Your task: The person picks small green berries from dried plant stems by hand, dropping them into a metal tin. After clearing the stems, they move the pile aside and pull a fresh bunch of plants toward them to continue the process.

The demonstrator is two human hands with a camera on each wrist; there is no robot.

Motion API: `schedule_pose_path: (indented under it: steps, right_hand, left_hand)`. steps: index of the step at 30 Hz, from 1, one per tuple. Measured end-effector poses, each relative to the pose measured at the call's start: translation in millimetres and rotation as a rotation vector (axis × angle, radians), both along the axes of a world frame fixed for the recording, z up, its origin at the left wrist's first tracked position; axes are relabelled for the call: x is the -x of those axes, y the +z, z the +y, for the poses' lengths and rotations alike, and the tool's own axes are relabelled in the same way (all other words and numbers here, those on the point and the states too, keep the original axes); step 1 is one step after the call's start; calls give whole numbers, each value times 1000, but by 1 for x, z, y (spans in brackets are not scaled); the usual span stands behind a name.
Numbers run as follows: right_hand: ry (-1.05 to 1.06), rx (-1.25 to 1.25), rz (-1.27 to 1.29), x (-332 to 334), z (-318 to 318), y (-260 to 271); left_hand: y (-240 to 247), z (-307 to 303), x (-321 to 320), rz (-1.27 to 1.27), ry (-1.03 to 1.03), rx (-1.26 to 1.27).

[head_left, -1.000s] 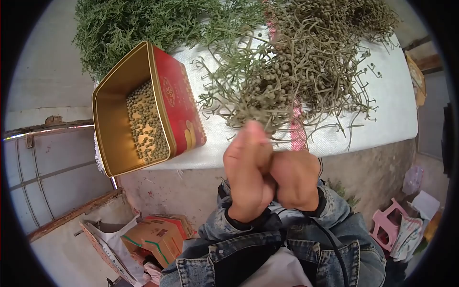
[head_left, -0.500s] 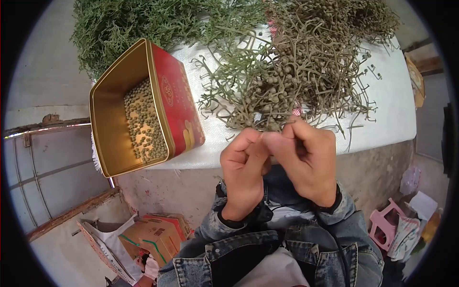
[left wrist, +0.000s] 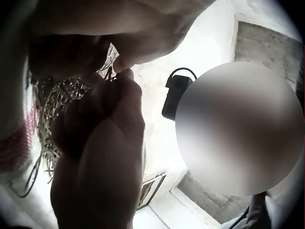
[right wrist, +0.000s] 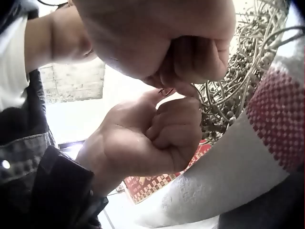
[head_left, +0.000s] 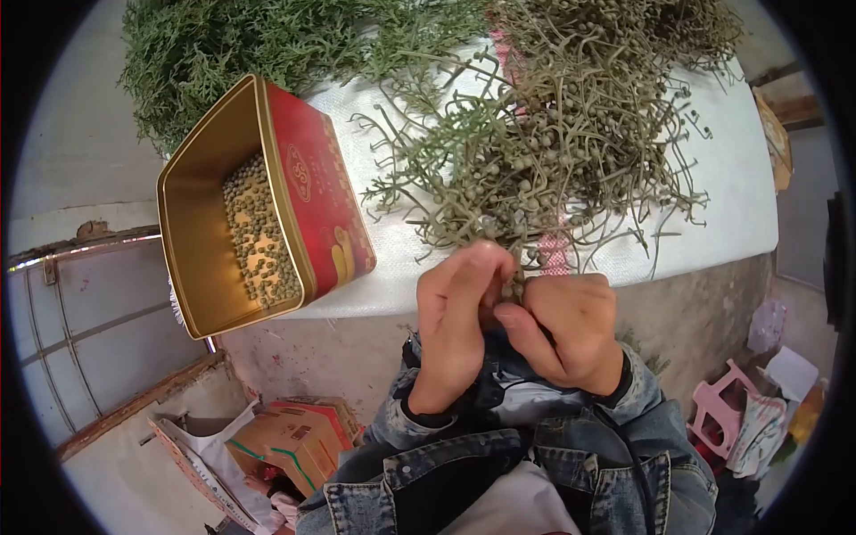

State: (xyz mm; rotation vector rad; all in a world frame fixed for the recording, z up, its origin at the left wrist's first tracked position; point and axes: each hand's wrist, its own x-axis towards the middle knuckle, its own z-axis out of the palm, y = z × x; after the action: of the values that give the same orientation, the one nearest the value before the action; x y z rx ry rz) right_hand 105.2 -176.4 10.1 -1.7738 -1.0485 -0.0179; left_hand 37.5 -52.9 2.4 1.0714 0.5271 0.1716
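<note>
Both hands meet over the near edge of the white woven sack surface. In the head view, my left hand (head_left: 453, 321) has curled fingers around a small clump of round, green-brown seed pods (head_left: 511, 291) on stalks. Close against it, my right hand (head_left: 575, 325) grips the clump from the other side, its thumb pointing toward the left hand; the curled fingers hide most of the clump. Thin stalk ends (right wrist: 166, 91) show between the hands in the right wrist view. Just beyond the fingertips lies a tangled heap of dried stalks with pods (head_left: 571, 152).
A red and gold tin (head_left: 321, 187) lies on its side at the left, loose round pods (head_left: 259, 232) inside. Green leafy sprigs (head_left: 267, 45) are piled behind it. Below are a cardboard box (head_left: 290, 441) and a pink stool (head_left: 720, 406).
The hands came together at the fingertips, the right thumb lifting off a blur; now the right hand has turned and lowered, and pods show between them. The tin shifted slightly left in view.
</note>
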Motion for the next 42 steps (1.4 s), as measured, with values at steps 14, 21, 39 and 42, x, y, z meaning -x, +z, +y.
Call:
schedule_pose_path:
  steps: [14,21,39,42]
  right_hand:
    - [-93,120,-174,3,-9,-9]
    - [-98,-101,106,3,-7,-26]
    - [84,-344,1007,0,-14,1]
    - [60,-229,932,-6,-7,6]
  left_hand:
    - [20,0,-18,100,-216,41]
    - [9,-18,-13,-23,66,307]
    - [9,-13,-18,-76,114,317]
    - [5,-14,-16,-66,114,291]
